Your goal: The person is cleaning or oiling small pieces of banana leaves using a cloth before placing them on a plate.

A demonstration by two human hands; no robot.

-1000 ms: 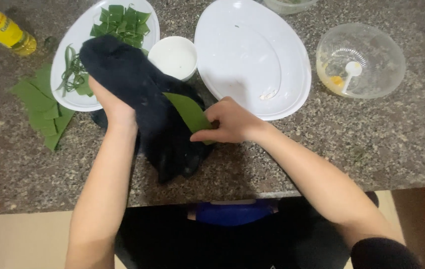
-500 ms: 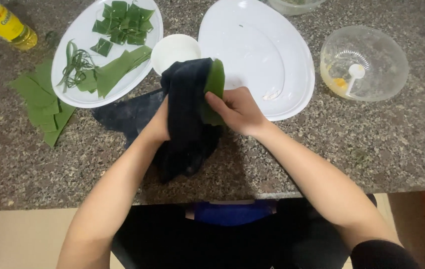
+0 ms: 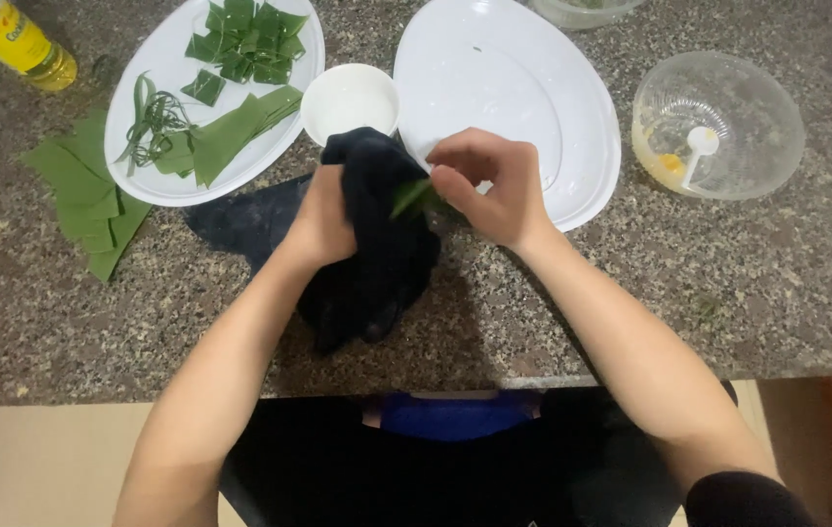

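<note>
My left hand [image 3: 323, 220] grips a dark cloth [image 3: 372, 254], bunched and lifted over the granite counter [image 3: 553, 312]. My right hand [image 3: 489, 185] pinches a green leaf strip [image 3: 414, 195] whose end pokes out of the cloth's fold. Most of the leaf is hidden inside the cloth. Both hands meet just below a small white bowl [image 3: 350, 100] and at the near left edge of a large white oval plate [image 3: 533, 88] that has nothing on it.
A white oval plate [image 3: 158, 181] at the left holds cut green leaf pieces [image 3: 245, 34] and strips. More leaves [image 3: 84, 195] lie on the counter beside it. A bottle of yellow liquid [image 3: 16, 41] stands far left. A clear plastic bowl [image 3: 718, 122] with a white spoon sits right.
The cloth was lifted off the left plate and gathered up around the leaf. My right hand has drawn the leaf through, so only a short end shows now.
</note>
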